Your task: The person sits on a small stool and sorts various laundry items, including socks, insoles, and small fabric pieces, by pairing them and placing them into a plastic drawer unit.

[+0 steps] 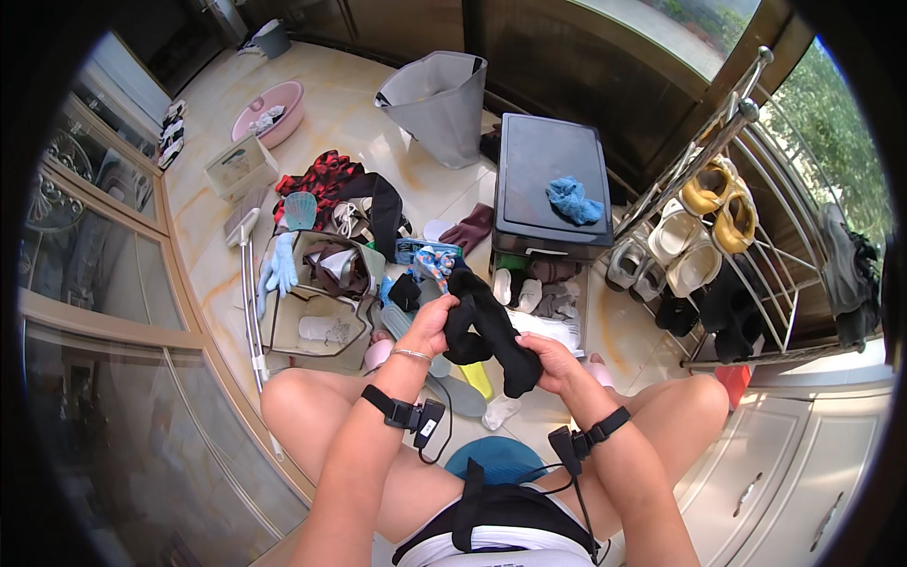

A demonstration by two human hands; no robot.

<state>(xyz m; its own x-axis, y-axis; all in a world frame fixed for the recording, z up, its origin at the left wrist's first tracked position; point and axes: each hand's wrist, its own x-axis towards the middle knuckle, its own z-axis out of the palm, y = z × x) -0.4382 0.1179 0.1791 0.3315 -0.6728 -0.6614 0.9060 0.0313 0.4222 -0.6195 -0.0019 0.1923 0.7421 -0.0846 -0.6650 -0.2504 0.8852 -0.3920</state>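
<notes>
Between my knees I hold black socks (pixel 489 319) up over the floor. My left hand (pixel 431 324) pinches them at their left edge, and my right hand (pixel 549 361) grips the lower right end. Whether it is one pair or more, I cannot tell. Under them lie grey shoe insoles (pixel 460 397), a yellow insole (pixel 477 379) and a white sock (pixel 502 412). Just beyond sits a blue and orange patterned cloth (pixel 431 264). A dark open box (pixel 582 312) to the right holds white and grey socks.
Left are fabric storage boxes (pixel 283 340), a light blue glove (pixel 282 262) and a long-handled broom (pixel 248 283). A dark lidded bin (pixel 549 156) bears a blue cloth (pixel 575 200). Farther off stand a grey bag (pixel 443 106) and a pink basin (pixel 287 117). A metal shoe rack (pixel 786 298) stands right.
</notes>
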